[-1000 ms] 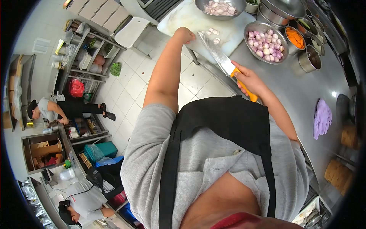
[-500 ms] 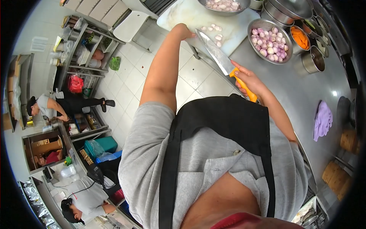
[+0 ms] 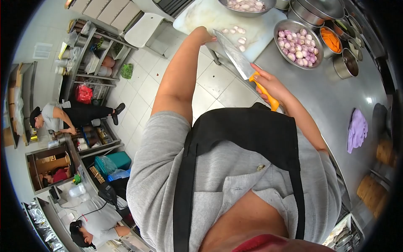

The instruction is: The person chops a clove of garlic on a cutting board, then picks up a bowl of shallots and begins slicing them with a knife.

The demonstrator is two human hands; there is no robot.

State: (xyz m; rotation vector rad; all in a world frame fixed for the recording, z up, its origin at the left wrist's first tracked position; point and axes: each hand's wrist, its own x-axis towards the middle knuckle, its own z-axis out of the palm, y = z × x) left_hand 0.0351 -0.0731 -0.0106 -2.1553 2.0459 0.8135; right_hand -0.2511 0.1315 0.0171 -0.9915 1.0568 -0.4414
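Note:
My right hand (image 3: 270, 86) is wrapped around the yellow handle of a large kitchen knife (image 3: 237, 56). Its wide blade slants up and left over the near edge of a white cutting board (image 3: 191, 19). At the blade's tip is my left hand (image 3: 204, 35), its fingers curled and mostly hidden, so whatever they grip cannot be made out. Several peeled shallots (image 3: 240, 30) lie on the board to the right of the blade. A metal bowl of purple shallots (image 3: 299, 48) stands right of the board, and another bowl (image 3: 247, 11) with pale peeled pieces sits at the far edge.
Right of the shallots are a container of orange pieces (image 3: 331, 40), a metal pot (image 3: 346, 64) and stacked pans. A purple glove (image 3: 357, 131) lies on the steel counter (image 3: 310, 96). Two people work at left, beyond the tiled floor. A white chair (image 3: 145, 29) stands behind the board.
The knife and my right hand have shifted slightly up and left. My left hand stays almost in place by the blade tip. One person's foot in the background has moved.

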